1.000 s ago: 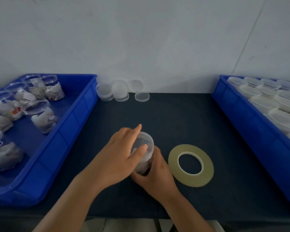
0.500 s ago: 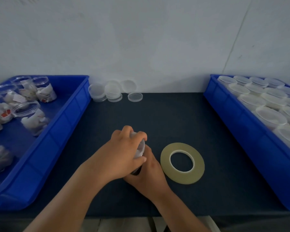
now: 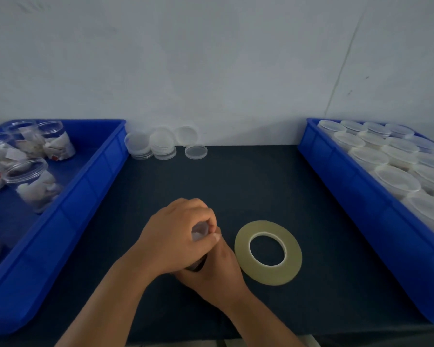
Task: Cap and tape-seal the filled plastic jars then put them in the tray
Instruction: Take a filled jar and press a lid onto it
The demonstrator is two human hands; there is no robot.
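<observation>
While right hand (image 3: 217, 270) clamps the small clear plastic jar (image 3: 196, 267) steady on the dark surface (image 3: 261, 184), left hand (image 3: 176, 236) curls over its lid (image 3: 199, 231), probably pressing it on; jar mostly hidden.

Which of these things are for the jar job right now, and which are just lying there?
In use: the jar, gripped by the left hand on top and the right hand below.

Lying by: tape, spare lids, open jars in the left tray, capped jars in the right tray. These look set out for later steps.
</observation>
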